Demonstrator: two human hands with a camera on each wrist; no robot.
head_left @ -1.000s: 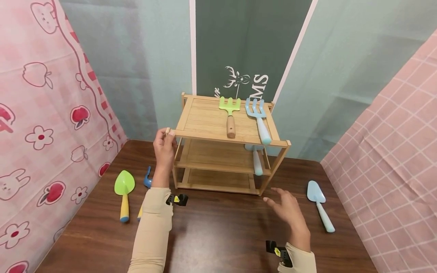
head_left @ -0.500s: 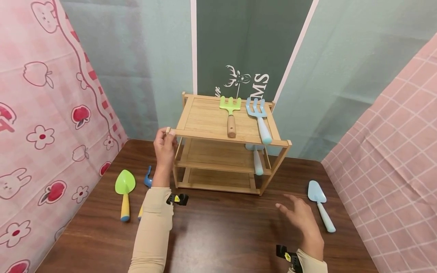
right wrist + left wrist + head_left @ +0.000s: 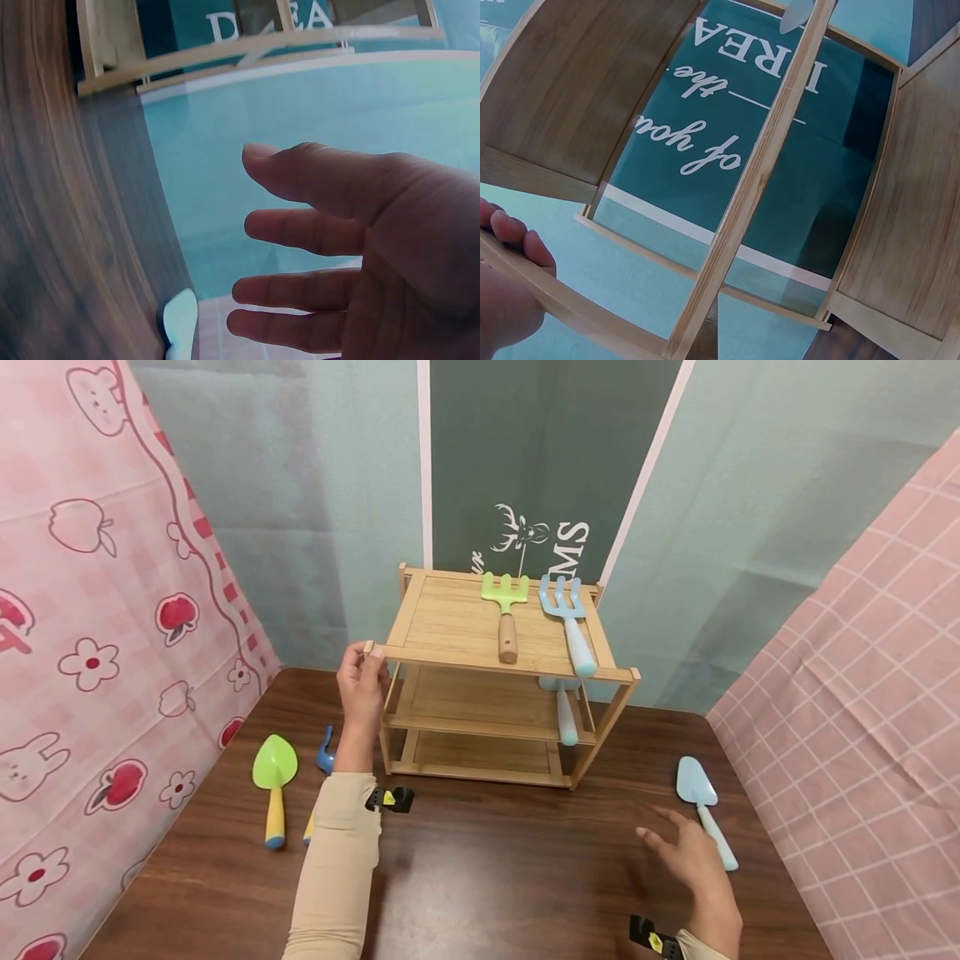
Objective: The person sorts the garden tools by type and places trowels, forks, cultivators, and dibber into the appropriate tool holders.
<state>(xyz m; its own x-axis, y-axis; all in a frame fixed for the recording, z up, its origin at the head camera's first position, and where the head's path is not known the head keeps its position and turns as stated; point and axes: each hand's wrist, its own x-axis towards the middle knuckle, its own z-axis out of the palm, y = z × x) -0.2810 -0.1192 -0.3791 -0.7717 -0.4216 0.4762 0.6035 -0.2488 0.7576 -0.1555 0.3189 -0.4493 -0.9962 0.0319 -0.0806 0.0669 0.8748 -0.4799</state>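
A three-tier wooden shelf (image 3: 450,610) stands on the table. My left hand (image 3: 362,689) grips its front left corner at the top; the left wrist view shows fingers (image 3: 538,251) curled round the wooden post. My right hand (image 3: 686,852) hovers over the table to the right of the shelf, thumb and fingers apart, holding nothing. Close beside it lies a light blue trowel (image 3: 696,785), its handle partly hidden by the hand. On the top tier lie a green hand fork (image 3: 507,635) with a wooden handle and a light blue hand fork (image 3: 577,647).
Another light blue-handled tool (image 3: 566,718) lies on the middle tier, its head partly hidden. Left on the table are a green trowel (image 3: 274,768) with a yellow handle and a blue tool (image 3: 325,753) mostly covered by my left forearm. Fabric curtains (image 3: 862,693) enclose the table.
My right hand has moved away from the shelf, rightward and toward me, nearing the light blue trowel. The left hand keeps its grip on the shelf corner.
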